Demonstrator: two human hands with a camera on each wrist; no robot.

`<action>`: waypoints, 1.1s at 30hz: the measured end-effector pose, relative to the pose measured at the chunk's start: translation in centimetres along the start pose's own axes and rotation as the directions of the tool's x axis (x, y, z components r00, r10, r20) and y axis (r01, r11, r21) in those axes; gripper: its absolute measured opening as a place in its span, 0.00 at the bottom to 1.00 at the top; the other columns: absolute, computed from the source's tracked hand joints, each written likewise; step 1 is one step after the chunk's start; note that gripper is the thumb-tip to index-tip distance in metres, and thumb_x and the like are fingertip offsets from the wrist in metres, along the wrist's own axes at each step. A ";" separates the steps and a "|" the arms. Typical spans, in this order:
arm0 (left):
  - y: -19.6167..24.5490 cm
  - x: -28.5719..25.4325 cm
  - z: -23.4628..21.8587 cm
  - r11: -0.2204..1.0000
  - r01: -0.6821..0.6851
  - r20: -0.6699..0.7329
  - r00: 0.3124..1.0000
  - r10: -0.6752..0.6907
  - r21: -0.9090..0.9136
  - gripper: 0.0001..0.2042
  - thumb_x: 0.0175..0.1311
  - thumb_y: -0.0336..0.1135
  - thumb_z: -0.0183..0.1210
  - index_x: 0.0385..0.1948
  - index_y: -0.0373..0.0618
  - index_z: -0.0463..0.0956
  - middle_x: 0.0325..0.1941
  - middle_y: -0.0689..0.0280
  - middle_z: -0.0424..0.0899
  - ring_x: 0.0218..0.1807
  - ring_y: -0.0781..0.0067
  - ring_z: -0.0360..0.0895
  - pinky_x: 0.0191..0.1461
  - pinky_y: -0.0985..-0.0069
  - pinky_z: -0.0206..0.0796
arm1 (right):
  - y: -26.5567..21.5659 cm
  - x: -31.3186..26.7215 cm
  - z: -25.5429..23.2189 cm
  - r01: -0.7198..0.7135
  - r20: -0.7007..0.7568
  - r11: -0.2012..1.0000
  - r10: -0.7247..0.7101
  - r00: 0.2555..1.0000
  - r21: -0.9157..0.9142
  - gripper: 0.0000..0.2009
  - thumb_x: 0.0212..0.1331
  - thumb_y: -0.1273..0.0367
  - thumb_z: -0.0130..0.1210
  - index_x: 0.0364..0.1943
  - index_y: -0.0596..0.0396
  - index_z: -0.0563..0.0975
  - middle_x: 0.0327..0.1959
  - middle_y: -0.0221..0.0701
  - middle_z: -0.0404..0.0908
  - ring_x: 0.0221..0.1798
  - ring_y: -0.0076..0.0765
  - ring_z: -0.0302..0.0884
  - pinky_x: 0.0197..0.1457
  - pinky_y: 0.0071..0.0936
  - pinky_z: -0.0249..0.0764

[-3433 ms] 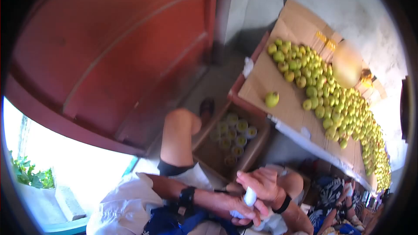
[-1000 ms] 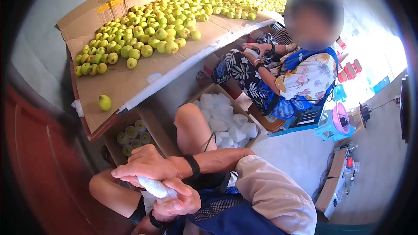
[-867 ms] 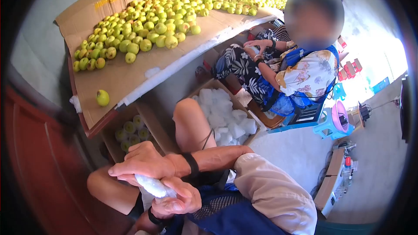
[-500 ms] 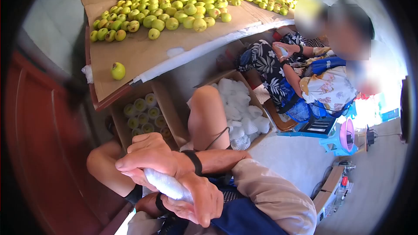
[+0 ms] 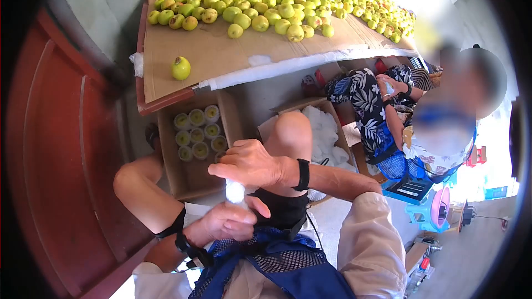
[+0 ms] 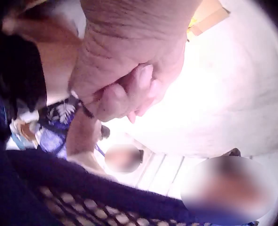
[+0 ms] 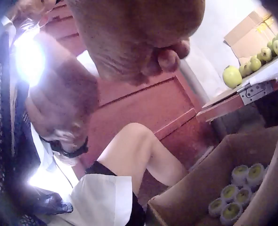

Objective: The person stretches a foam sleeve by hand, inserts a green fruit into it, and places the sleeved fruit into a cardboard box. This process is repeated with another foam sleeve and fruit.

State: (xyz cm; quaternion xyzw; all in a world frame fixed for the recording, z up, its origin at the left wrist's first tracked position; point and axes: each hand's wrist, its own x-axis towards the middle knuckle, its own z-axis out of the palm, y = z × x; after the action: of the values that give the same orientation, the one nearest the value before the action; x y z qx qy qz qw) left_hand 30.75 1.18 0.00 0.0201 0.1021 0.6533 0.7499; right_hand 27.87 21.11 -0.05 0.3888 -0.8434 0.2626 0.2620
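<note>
A white foam net sleeve (image 5: 235,192) is held between both hands above the lap, near the bottom middle of the head view. The right hand (image 5: 252,161) is closed over its upper end with curled fingers, and the left hand (image 5: 227,221) is wrapped around its lower end from below. Whether a fruit is already inside cannot be told, because the hands cover most of it.

The sleeve looks thin and soft, so it may be torn if the two hands pull apart too strongly. It may also slip out, since only a short part is seen between the hands.

Just beyond the hands, a cardboard box (image 5: 191,174) stands on the floor between the knees, and wrapped pears (image 5: 197,132) are packed in rows at its far end. To the right, a second box with loose foam sleeves (image 5: 327,135) is partly hidden by the raised right knee (image 5: 291,130), which stands in the way of it. Farther off, a cardboard-covered table (image 5: 205,58) carries a heap of green pears (image 5: 277,0), with one single pear (image 5: 180,68) lying apart near its left edge. At the right, another person (image 5: 410,116) is seated.
</note>
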 end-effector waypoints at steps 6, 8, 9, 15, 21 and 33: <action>3.1 -2.9 -3.7 -0.417 0.526 -0.202 0.767 0.609 0.741 0.12 0.56 0.31 0.64 0.40 0.38 0.79 0.25 0.52 0.85 0.27 0.45 0.82 0.34 0.54 0.71 | -2.9 -1.6 -0.6 -0.388 0.728 0.919 0.314 0.609 -0.073 0.11 0.54 0.70 0.61 0.40 0.56 0.75 0.25 0.43 0.84 0.28 0.56 0.84 0.28 0.50 0.74; 3.4 -3.6 -3.1 -0.519 0.532 -0.212 0.805 0.553 0.669 0.09 0.54 0.28 0.62 0.36 0.39 0.76 0.27 0.47 0.84 0.34 0.40 0.82 0.37 0.49 0.71 | -4.0 -2.8 0.8 -0.440 0.737 0.896 0.340 0.584 -0.064 0.11 0.55 0.71 0.60 0.40 0.57 0.74 0.24 0.43 0.83 0.28 0.56 0.84 0.29 0.49 0.76; 3.2 -3.8 -3.3 -0.493 0.540 -0.242 0.803 0.545 0.682 0.08 0.53 0.28 0.62 0.35 0.40 0.76 0.26 0.48 0.84 0.33 0.40 0.82 0.36 0.49 0.71 | -4.3 -3.1 1.3 -0.459 0.741 0.885 0.362 0.566 -0.081 0.11 0.55 0.71 0.60 0.40 0.58 0.74 0.23 0.43 0.83 0.28 0.56 0.84 0.30 0.49 0.76; 3.1 -5.3 -3.1 -0.463 0.559 -0.291 0.797 0.530 0.688 0.11 0.51 0.26 0.63 0.36 0.41 0.74 0.27 0.52 0.84 0.33 0.42 0.83 0.36 0.49 0.71 | -6.8 -3.9 3.5 -0.664 0.689 0.748 0.474 0.549 0.014 0.17 0.58 0.62 0.62 0.45 0.58 0.72 0.30 0.48 0.85 0.32 0.58 0.85 0.34 0.53 0.78; 4.7 -4.8 -1.3 -0.363 0.585 -0.107 0.617 0.780 0.725 0.33 0.57 0.22 0.61 0.68 0.43 0.64 0.53 0.48 0.84 0.42 0.47 0.85 0.45 0.55 0.76 | -6.3 -2.6 3.4 -0.883 0.722 0.452 0.568 0.394 0.126 0.23 0.58 0.60 0.64 0.52 0.61 0.72 0.39 0.51 0.85 0.42 0.60 0.86 0.46 0.49 0.81; 12.6 -3.5 2.8 0.371 -0.232 -0.131 0.666 0.734 0.899 0.42 0.70 0.56 0.61 0.75 0.32 0.55 0.71 0.52 0.72 0.71 0.58 0.72 0.74 0.62 0.63 | 1.2 7.3 -2.9 -0.666 0.715 -0.294 0.444 0.540 0.686 0.15 0.60 0.61 0.71 0.40 0.54 0.79 0.23 0.18 0.71 0.21 0.14 0.65 0.22 0.17 0.57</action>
State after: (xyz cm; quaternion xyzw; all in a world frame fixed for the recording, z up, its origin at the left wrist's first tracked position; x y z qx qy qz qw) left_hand 18.50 -0.15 5.24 0.2236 0.5808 0.7005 0.3492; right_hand 23.55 19.93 6.48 0.0237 -0.5306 0.7943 -0.2949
